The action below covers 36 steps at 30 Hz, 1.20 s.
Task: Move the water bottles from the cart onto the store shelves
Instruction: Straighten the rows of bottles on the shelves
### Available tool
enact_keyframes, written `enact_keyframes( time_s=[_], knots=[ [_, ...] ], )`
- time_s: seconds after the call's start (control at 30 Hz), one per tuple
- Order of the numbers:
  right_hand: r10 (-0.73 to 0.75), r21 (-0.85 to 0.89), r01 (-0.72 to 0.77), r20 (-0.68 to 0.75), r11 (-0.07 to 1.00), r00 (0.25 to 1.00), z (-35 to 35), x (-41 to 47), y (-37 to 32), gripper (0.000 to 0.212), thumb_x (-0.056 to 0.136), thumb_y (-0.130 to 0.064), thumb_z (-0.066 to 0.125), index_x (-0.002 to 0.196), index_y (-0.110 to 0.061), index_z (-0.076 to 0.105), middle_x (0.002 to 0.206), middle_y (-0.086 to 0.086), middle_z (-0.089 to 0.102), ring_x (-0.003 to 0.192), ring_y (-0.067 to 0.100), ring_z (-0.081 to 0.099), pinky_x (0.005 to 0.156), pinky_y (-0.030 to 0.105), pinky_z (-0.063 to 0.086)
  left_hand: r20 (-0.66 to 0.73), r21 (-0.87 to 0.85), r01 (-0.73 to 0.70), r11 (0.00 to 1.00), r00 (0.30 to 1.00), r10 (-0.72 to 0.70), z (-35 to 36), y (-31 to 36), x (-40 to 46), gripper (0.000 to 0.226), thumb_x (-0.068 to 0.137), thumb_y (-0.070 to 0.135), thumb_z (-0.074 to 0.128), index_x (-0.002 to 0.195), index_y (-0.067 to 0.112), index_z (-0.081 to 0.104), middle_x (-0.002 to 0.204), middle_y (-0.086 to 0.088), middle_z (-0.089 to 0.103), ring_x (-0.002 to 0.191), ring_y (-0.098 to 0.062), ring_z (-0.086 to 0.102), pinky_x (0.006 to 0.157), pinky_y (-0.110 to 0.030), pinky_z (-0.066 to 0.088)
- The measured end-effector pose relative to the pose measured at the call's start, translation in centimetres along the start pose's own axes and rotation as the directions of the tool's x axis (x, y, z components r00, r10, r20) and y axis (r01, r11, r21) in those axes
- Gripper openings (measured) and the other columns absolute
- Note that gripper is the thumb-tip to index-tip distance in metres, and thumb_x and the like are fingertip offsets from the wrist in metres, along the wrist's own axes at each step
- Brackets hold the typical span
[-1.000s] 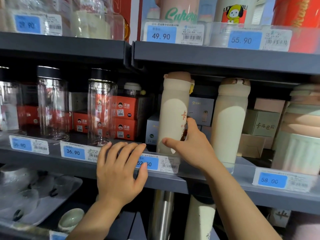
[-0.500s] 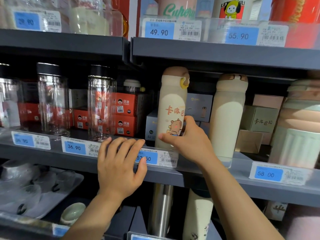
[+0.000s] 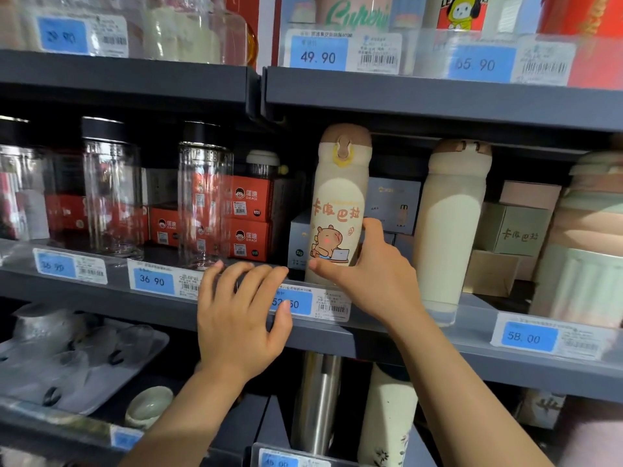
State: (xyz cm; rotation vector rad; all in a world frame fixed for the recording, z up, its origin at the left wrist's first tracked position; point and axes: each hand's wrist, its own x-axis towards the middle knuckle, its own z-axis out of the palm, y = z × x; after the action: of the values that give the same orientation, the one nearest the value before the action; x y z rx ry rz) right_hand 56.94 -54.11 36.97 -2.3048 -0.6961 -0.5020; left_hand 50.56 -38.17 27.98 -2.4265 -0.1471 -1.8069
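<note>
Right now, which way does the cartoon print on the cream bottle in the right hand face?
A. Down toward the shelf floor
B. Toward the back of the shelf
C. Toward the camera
C: the right hand holds the cream bottle upright with its cartoon animal and lettering facing the camera.

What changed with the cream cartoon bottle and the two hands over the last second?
The right hand, gripping the cream cartoon bottle low on its body, has turned it on the shelf: the plain side faced out before, now the print and lid latch face forward. The left hand stayed flat on the shelf edge. The plain cream bottle beside it did not move.
</note>
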Motion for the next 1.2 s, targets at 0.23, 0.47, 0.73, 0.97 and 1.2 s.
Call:
enact_keyframes(
  time_s=[0.23,0.47,0.73,0.97,1.2],
  knots=[
    [0.035,-0.045,-0.036,-0.028,0.998,0.999,0.2,-0.1,-0.5,0.071,0.066,-0.074,0.067,0.107,-0.026,0.035,0.098,-0.009,0.056,0.089,0.018,0.059,0.067,0.031,0.039,0.011,-0.001,-0.006,1.000,1.000,0.006,0.0,-0.1,-0.1,0.040,0.087,0.033,0.043,0.109,0.011,0.068,0.103,-0.005,0.069,0.102,-0.026,0.052,0.101,-0.049,0.032],
    [0.000,-0.021,-0.001,-0.073,1.000,0.997,0.2,-0.1,-0.3,0.087,0.064,-0.075,0.067,0.128,-0.025,0.036,0.121,-0.005,0.059,0.105,0.017,0.059,0.071,0.030,0.040,0.022,0.000,-0.001,1.000,1.000,0.001,-0.2,-0.2,0.0,0.041,0.087,0.034,0.043,0.108,0.011,0.069,0.102,-0.004,0.069,0.102,-0.026,0.053,0.102,-0.048,0.032],
    [-0.093,0.025,0.146,-0.658,0.989,0.747,-4.2,-2.6,5.5,0.079,0.073,-0.054,0.074,0.131,-0.009,0.046,0.121,0.011,0.051,0.109,0.022,0.046,0.089,0.026,0.039,-0.047,0.016,-0.021,1.000,0.999,0.022,0.0,-0.1,0.1,0.040,0.088,0.031,0.041,0.106,0.008,0.070,0.096,-0.007,0.069,0.098,-0.028,0.051,0.099,-0.050,0.033],
    [0.179,0.054,-0.170,-0.306,0.984,0.935,-5.5,-1.3,6.7,0.108,0.071,-0.048,0.079,0.150,-0.020,0.011,0.138,0.011,0.046,0.116,0.035,0.053,0.087,0.044,0.046,-0.050,0.016,-0.024,1.000,0.998,0.025,0.2,-0.2,0.0,0.040,0.089,0.031,0.041,0.108,0.008,0.068,0.098,-0.009,0.070,0.099,-0.028,0.052,0.098,-0.051,0.034],
    [0.233,0.152,-0.220,-0.073,0.963,0.970,-6.3,-1.4,6.6,0.094,0.071,-0.057,0.073,0.139,-0.025,0.017,0.128,0.005,0.050,0.103,0.030,0.056,0.086,0.050,0.050,-0.047,0.023,-0.018,1.000,0.999,0.019,0.2,-0.1,0.0,0.040,0.089,0.031,0.040,0.109,0.008,0.067,0.098,-0.010,0.069,0.100,-0.029,0.051,0.100,-0.052,0.033]
  ],
)
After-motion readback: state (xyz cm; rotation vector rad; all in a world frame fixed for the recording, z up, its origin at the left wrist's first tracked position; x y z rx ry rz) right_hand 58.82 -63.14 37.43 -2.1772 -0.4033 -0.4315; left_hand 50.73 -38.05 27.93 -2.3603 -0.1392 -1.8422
